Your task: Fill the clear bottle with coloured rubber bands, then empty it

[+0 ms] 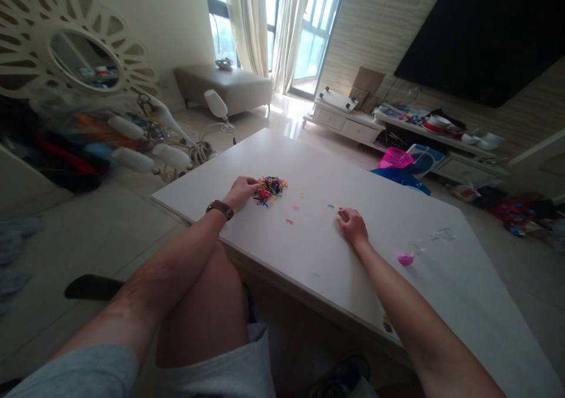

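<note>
A heap of small, many-coloured bands [271, 189], which look like rubber bands, lies on the white table [309, 162]. At the heap's left edge is my left hand [242, 191], its fingers closed together and touching the bands; what sits between the fingertips is too small to make out. My right hand [353, 225] rests on the table farther right with curled fingers, and anything in them is hidden. Just left of it lies a single blue band [331, 206]. A red band [289, 221], a pink band [295, 208] and a yellow band [302, 195] lie loose between my hands.
On the table's right side are a pink object [405, 259] and a clear plastic piece [442, 234]. A lamp with white shades [172, 156] stands beyond the left edge. Behind the table are a pink basket [396, 158] and a cluttered TV cabinet [344, 126].
</note>
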### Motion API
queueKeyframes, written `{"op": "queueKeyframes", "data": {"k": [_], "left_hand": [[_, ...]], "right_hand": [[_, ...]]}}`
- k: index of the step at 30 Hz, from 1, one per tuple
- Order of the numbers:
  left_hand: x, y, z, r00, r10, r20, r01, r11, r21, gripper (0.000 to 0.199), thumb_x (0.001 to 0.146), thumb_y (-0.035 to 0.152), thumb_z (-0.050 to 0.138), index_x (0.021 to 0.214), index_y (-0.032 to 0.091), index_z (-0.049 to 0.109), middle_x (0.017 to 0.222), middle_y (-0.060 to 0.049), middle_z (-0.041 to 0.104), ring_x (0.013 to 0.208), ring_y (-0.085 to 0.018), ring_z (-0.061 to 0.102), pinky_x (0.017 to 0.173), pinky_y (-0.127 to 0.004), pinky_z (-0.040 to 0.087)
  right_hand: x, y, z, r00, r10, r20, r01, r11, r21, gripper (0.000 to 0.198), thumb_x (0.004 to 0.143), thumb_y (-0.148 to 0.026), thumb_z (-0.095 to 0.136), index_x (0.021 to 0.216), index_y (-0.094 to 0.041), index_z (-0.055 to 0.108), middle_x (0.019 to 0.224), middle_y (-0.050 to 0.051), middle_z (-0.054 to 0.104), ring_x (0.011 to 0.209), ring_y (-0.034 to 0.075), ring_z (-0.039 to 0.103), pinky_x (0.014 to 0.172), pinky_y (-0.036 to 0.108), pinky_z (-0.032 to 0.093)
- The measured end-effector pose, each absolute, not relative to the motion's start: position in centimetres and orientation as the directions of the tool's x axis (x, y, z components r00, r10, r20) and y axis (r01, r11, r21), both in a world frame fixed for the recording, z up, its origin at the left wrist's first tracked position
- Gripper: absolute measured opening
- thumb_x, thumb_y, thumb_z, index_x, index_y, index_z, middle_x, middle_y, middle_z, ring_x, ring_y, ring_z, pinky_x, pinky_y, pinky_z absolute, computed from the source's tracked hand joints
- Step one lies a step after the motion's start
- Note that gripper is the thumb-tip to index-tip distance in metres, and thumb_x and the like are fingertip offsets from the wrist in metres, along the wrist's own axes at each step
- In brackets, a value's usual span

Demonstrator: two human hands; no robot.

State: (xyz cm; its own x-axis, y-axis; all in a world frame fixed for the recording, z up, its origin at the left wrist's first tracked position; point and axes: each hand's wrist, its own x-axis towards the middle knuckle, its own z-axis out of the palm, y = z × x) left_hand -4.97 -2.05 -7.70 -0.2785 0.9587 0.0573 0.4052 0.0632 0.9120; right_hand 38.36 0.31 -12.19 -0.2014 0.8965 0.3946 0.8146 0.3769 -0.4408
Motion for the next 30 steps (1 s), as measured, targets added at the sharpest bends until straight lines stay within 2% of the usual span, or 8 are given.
{"op": "queueKeyframes", "data": {"k": [5, 13, 18, 25, 28, 30], "left_hand": [[-4.9, -1.8, -7.6, -0.285, 0.954, 0.089, 0.506, 0.071, 0.86, 0.026, 0.071, 0.028, 0.067, 0.089, 0.014, 0.08, 0.079, -0.007, 0.075, 0.071, -0.018, 0.064, 0.064, -0.027, 0.046], [-4.4, -1.6, -7.9, -0.204, 0.971, 0.125, 0.478, -0.012, 0.878, 0.036, 0.069, 0.035, 0.073, 0.098, 0.015, 0.078, 0.094, -0.009, 0.077, 0.082, -0.02, 0.068, 0.072, -0.028, 0.052], [-4.2, -1.7, -7.5, -0.074, 0.978, 0.196, 0.546, -0.125, 0.829, 0.035, 0.069, 0.035, 0.072, 0.099, 0.019, 0.079, 0.104, -0.007, 0.076, 0.096, -0.023, 0.068, 0.087, -0.031, 0.053], [-2.8, -1.9, -7.1, 0.122, 0.96, 0.253, 0.594, -0.274, 0.756, 0.029, 0.07, 0.029, 0.068, 0.096, 0.022, 0.081, 0.098, -0.005, 0.075, 0.093, -0.024, 0.067, 0.092, -0.034, 0.051], [-2.7, -1.6, -7.3, 0.108, 0.963, 0.247, 0.605, -0.261, 0.752, 0.029, 0.07, 0.026, 0.066, 0.095, 0.021, 0.08, 0.097, -0.006, 0.075, 0.093, -0.024, 0.067, 0.092, -0.033, 0.051], [-3.0, -1.4, -7.4, 0.036, 0.964, 0.263, 0.626, -0.227, 0.746, 0.031, 0.068, 0.024, 0.065, 0.096, 0.02, 0.079, 0.104, -0.007, 0.073, 0.097, -0.024, 0.067, 0.093, -0.032, 0.051]], "right_hand": [[38.3, 0.2, -12.2, -0.198, 0.902, 0.385, 0.819, 0.368, -0.44, 0.021, 0.084, -0.031, 0.059, 0.099, -0.022, 0.071, 0.116, 0.008, 0.074, 0.111, 0.026, 0.064, 0.105, 0.044, 0.047], [38.2, 0.2, -12.1, -0.2, 0.9, 0.387, 0.818, 0.37, -0.44, 0.019, 0.083, -0.03, 0.059, 0.097, -0.022, 0.071, 0.116, 0.007, 0.074, 0.111, 0.025, 0.064, 0.105, 0.043, 0.047], [38.1, 0.1, -12.0, -0.199, 0.9, 0.389, 0.819, 0.37, -0.438, 0.018, 0.083, -0.029, 0.059, 0.096, -0.022, 0.071, 0.115, 0.007, 0.075, 0.11, 0.025, 0.064, 0.104, 0.043, 0.048], [38.0, 0.1, -12.0, -0.2, 0.899, 0.39, 0.822, 0.371, -0.432, 0.018, 0.083, -0.029, 0.059, 0.095, -0.022, 0.07, 0.115, 0.007, 0.075, 0.11, 0.026, 0.064, 0.103, 0.043, 0.048], [38.0, 0.1, -12.0, -0.204, 0.897, 0.393, 0.82, 0.375, -0.432, 0.018, 0.083, -0.029, 0.059, 0.096, -0.022, 0.071, 0.115, 0.007, 0.075, 0.11, 0.025, 0.064, 0.104, 0.042, 0.048], [38.0, 0.1, -12.0, -0.204, 0.896, 0.394, 0.819, 0.377, -0.433, 0.018, 0.083, -0.029, 0.06, 0.096, -0.022, 0.071, 0.115, 0.007, 0.075, 0.111, 0.025, 0.063, 0.104, 0.042, 0.048]]}}
